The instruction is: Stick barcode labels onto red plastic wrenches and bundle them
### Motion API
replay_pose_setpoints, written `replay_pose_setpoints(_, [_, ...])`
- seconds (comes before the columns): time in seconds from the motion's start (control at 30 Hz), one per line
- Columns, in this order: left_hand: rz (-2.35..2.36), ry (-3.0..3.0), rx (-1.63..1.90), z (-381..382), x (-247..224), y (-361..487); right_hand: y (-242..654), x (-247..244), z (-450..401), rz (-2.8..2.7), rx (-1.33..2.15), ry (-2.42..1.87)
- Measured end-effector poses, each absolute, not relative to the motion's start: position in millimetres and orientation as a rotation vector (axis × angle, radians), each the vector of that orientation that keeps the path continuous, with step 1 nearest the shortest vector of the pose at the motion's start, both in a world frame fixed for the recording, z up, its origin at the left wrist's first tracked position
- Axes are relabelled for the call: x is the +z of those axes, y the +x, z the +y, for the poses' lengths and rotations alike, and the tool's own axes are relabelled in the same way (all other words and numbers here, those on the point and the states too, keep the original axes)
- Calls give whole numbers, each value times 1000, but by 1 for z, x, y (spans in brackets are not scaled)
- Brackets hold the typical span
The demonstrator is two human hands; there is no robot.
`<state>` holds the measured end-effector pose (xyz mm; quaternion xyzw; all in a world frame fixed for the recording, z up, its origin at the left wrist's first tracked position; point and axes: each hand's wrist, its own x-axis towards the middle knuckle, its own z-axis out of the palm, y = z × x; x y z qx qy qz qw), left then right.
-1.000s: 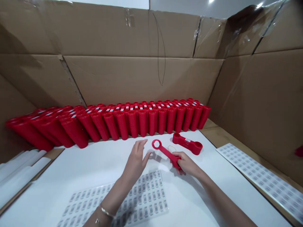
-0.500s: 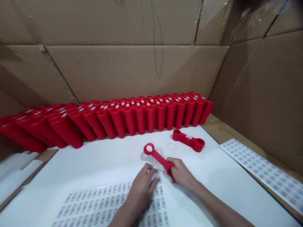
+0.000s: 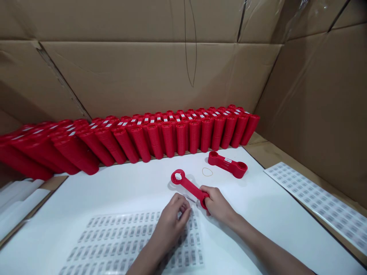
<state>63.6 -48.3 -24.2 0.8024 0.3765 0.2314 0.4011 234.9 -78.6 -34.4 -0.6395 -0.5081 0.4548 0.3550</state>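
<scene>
My right hand (image 3: pixel 218 204) grips the near end of a red plastic wrench-shaped piece (image 3: pixel 186 184), whose round open far end rests on the white table (image 3: pixel 86 194). My left hand (image 3: pixel 170 223) hovers over a barcode label sheet (image 3: pixel 114 240), close to the piece. Its fingers are pinched on a thin pale strip (image 3: pixel 189 198), probably a small label. Beyond them lie a second red piece (image 3: pixel 228 165) with a white label on it and a thin rubber band (image 3: pixel 207 168).
A long row of ribbed red stacks (image 3: pixel 180 137) with white labels lines the table's back edge, against a cardboard wall (image 3: pixel 160 76). Another barcode sheet (image 3: pixel 318 202) lies at the right, and white rolls (image 3: pixel 17 202) lie at the left.
My left hand has closed into a pinch and risen slightly from the label sheet. My right hand still holds the red piece. The whole view has tilted slightly downward.
</scene>
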Motion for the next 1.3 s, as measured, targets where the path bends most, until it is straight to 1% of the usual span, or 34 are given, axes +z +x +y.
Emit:
replay_pose_setpoints(0.17, [966, 1603, 674, -47, -13, 64, 233, -28, -82, -1431, 972, -1726])
replay_pose_setpoints(0.33, [962, 1454, 684, -48, -8, 65, 233, -18, -85, -1471, 882, -1796])
replay_pose_setpoints(0.47, [1006, 1447, 763, -48, -6, 65, 230, -18, -86, -1532, 931, -1821])
replay_pose_setpoints(0.9, [1116, 1497, 658, -49, -7, 65, 225, -19, -89, -1621, 923, -1837])
replay_pose_setpoints(1.3, [1176, 1592, 683, -50, -5, 65, 222, -16, -90, -1618, 956, -1834])
